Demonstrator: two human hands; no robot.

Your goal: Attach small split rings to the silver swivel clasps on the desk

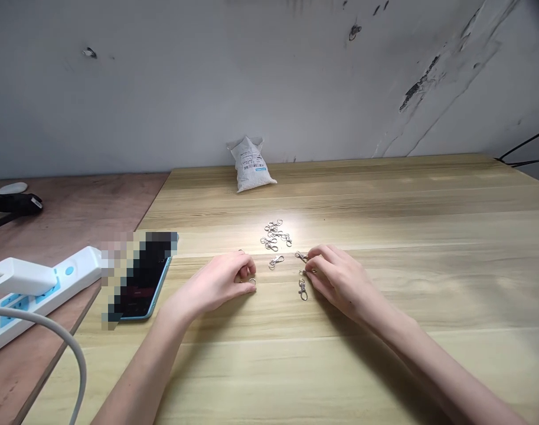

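Several small silver lobster clasps with rings (273, 233) lie in a loose cluster mid-table, and one more clasp (276, 261) lies just below them. My left hand (222, 280) rests on the table to the left, thumb and fingers closed around a small metal ring (252, 282), partly hidden. Opposite it, my right hand (340, 274) pinches a swivel clasp (301, 272) at its fingertips, which cover part of it. Another clasp (300, 256) lies against the right fingers on the far side. A further clasp (303, 290) sits just in front of that hand.
A white plastic packet (250, 165) with a printed label stands near the wall. To the left are a phone (143, 277), partly blurred out, and a white power strip (81, 265) with a plugged-in adapter. A grey cable (77, 348) curves over the lower left corner.
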